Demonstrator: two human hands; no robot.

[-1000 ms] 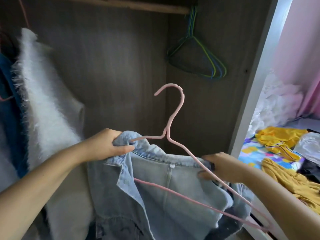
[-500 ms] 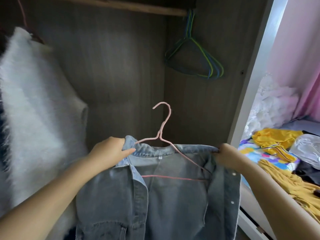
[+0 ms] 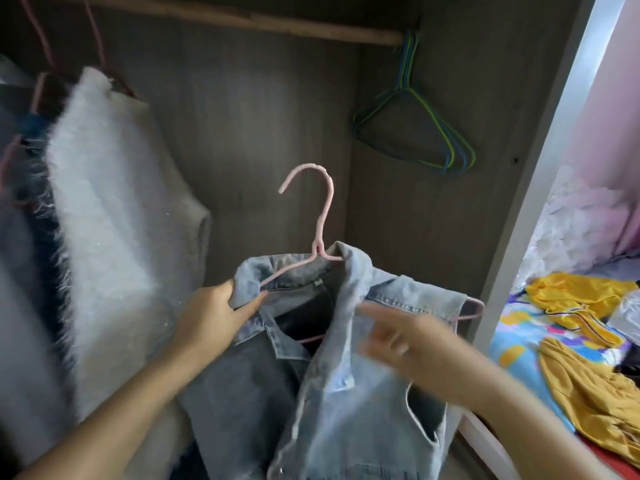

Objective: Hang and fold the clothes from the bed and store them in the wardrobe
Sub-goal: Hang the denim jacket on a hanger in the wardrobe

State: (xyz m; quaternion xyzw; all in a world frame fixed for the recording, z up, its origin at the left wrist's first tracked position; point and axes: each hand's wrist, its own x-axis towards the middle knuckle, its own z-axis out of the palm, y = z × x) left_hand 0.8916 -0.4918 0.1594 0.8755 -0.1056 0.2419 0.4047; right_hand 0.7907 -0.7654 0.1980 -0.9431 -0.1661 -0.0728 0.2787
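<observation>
Single head-worn view, forward and down, close into wardrobe (image 3: 263, 140).

Dull daylight is washing over the dark grey, wood-grain back panel (image 3: 263, 133) and side panel (image 3: 433, 209) of the closet interior, the two meeting in a vertical corner. A pale wooden rail (image 3: 242, 20) is running across the top, reaching the side panel at its right end. A light grey frame post (image 3: 540, 168) is slanting down the right, dividing the interior from the room beyond. Past it, a pink wall (image 3: 620, 109) is glowing softly, and frilly white fabric (image 3: 571, 233) is bunching against its lower part.
</observation>
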